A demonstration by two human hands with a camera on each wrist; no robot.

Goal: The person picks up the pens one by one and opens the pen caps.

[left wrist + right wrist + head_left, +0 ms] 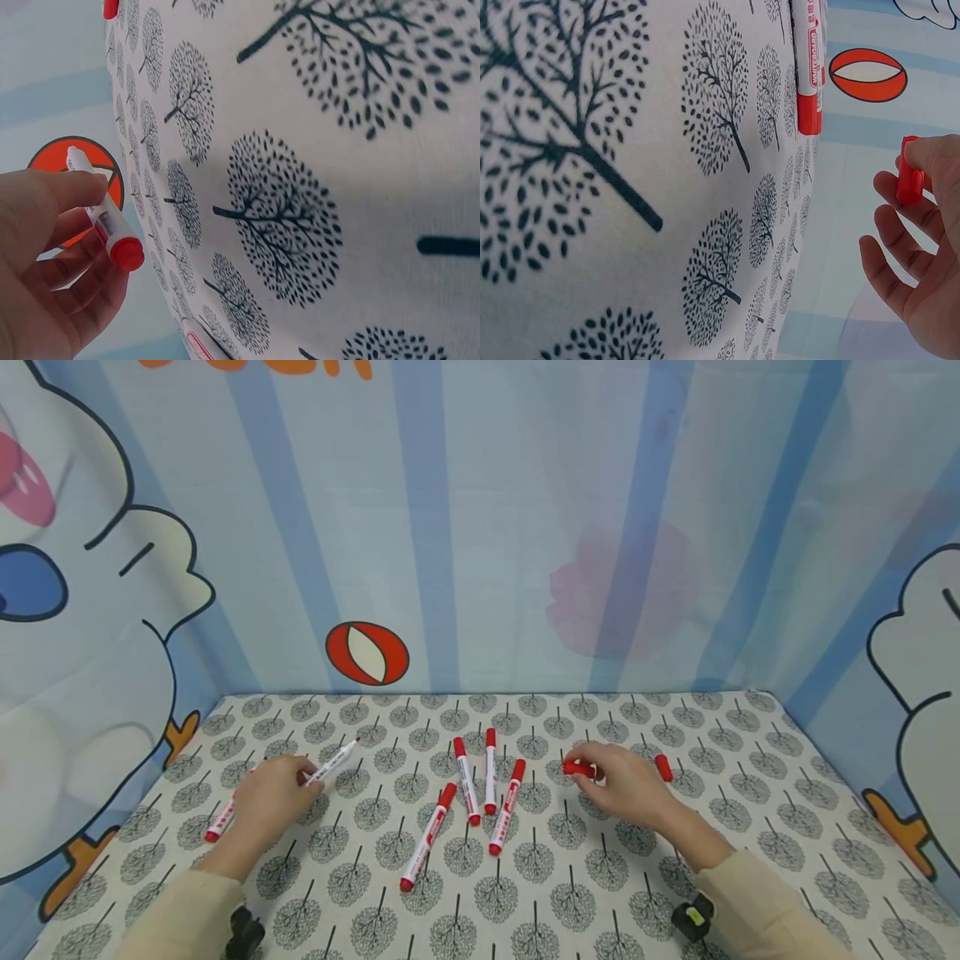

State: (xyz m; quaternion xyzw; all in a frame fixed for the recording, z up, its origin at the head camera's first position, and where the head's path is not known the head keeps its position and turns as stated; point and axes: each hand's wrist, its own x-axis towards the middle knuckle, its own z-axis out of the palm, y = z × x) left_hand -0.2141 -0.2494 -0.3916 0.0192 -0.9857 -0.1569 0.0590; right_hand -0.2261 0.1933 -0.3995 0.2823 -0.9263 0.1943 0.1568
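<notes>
My left hand [268,800] pinches an uncapped whiteboard marker [332,762] between thumb and fingers, its bare tip pointing up and away to the right. In the left wrist view the red end [127,254] of that marker faces the camera. On the right, my right hand [621,781] pinches a red marker cap [577,768]; the right wrist view shows the cap [910,171] between thumb and index finger, with the other fingers spread loosely. Another red cap [663,767] lies on the table just beyond the right hand. A second marker [220,821] lies partly hidden behind the left hand.
Between the hands, several capped red-and-white markers lie on the tree-patterned cloth [360,877]: one nearer me [428,837], one to its right [507,807], others farther back [467,781]. A printed backdrop [502,527] stands at the table's far edge and sides.
</notes>
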